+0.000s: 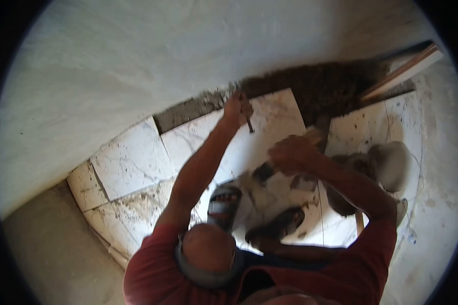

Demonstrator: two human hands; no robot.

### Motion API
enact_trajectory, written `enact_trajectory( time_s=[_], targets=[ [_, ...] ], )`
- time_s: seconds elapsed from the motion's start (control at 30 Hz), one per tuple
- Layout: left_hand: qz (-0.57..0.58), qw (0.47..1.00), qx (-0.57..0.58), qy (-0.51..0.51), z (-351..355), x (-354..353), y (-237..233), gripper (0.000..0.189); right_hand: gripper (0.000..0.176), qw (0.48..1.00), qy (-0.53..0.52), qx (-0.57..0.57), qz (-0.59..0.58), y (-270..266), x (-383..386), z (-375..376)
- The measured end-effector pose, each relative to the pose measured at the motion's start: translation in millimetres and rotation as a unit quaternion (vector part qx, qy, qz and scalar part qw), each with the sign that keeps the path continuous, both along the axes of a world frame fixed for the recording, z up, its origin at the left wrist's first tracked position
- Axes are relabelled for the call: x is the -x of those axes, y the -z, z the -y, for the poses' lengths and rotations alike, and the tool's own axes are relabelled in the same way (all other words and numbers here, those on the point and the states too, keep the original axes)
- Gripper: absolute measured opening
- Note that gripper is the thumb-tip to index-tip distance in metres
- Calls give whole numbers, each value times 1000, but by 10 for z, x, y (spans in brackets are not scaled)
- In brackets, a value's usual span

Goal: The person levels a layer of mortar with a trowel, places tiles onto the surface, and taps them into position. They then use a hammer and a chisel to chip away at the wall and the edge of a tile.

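Observation:
My left hand (237, 109) is closed round a thin metal rod (250, 127), one end of which sticks out over a marbled white tile (275, 114). The hand is at the wall's base, beside a strip of rough grey mortar (188, 113). Lower and to the right, my right hand (292, 154) is closed on a tool that looks like a hammer (314, 135). Motion blurs that tool, and its full shape cannot be made out. Both hands are above the tiles, apart from each other.
A dark, dirt-filled gap (323, 89) runs along the wall (178, 51). At the right a wooden board (402, 73) leans near it. Sandalled feet (224, 203) stand on dirty tiles. Rounded, blurred containers (392, 165) stand right of my right arm.

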State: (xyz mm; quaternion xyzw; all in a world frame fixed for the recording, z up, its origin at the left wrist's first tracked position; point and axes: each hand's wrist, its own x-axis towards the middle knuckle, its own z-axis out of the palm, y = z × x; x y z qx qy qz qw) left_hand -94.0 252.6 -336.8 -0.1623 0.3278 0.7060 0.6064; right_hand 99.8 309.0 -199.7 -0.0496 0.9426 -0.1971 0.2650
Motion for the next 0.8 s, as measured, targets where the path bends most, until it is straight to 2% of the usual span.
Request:
enact_trajectory(
  time_s=[0.03, 0.07, 0.13, 0.17, 0.23, 0.3, 0.33, 0.37, 0.43, 0.5, 0.53, 0.57, 0.6, 0.67, 0.7, 0.77, 0.8],
  targets=[
    [12, 999, 45, -5, -31, 2, -107, 32, 17, 991, -103, 78, -47, -87, -10, 110],
    [14, 997, 74, -7, -111, 32, -226, 34, 17, 991, -102, 65, -54, -37, 25, 20],
    [16, 994, 112, -7, -97, 46, -289, 36, 11, 955, -146, 117, -229, 110, -3, -18],
    [31, 994, 108, -7, -93, 67, -234, 35, 11, 955, -145, 119, -228, 137, -50, -34],
    [45, 994, 99, -4, -63, 33, -194, 33, 10, 991, -29, 16, -126, 151, -114, -121],
    [25, 997, 68, 15, -64, 58, -199, 33, 10, 992, 76, -94, -33, 193, -1, -296],
    [35, 996, 81, 0, -2, -8, -191, 32, 11, 996, 3, 20, -82, 134, -89, -140],
    [35, 996, 83, -15, -56, 26, -237, 31, 11, 997, 3, 27, -76, 33, -103, -6],
    [22, 994, 107, -10, -94, 32, -325, 31, 16, 951, -191, 110, -215, -148, -46, 136],
    [12, 995, 95, 5, -62, 48, -266, 31, 17, 951, -159, 102, -246, 166, 18, -253],
    [13, 995, 95, 6, -27, 19, -228, 31, 14, 997, -23, -10, -78, 208, 93, -472],
    [18, 996, 87, 3, -21, 7, -210, 31, 12, 981, 115, -124, 94, 209, 141, -577],
    [20, 997, 74, -3, -61, 48, -192, 31, 12, 981, 114, -129, 89, 203, 136, -554],
    [28, 997, 71, -4, -56, 57, -209, 32, 12, 993, 29, 4, -115, 162, -69, -198],
    [30, 997, 64, 0, -36, 40, -218, 32, 12, 994, 29, 10, -109, 72, -124, 2],
    [0, 997, 77, 20, -43, 61, -265, 33, 14, 954, -156, 131, -220, -121, -33, 197],
    [3, 996, 86, 20, -40, 69, -282, 33, 17, 959, -170, 120, -194, -73, 11, 118]
  ],
)
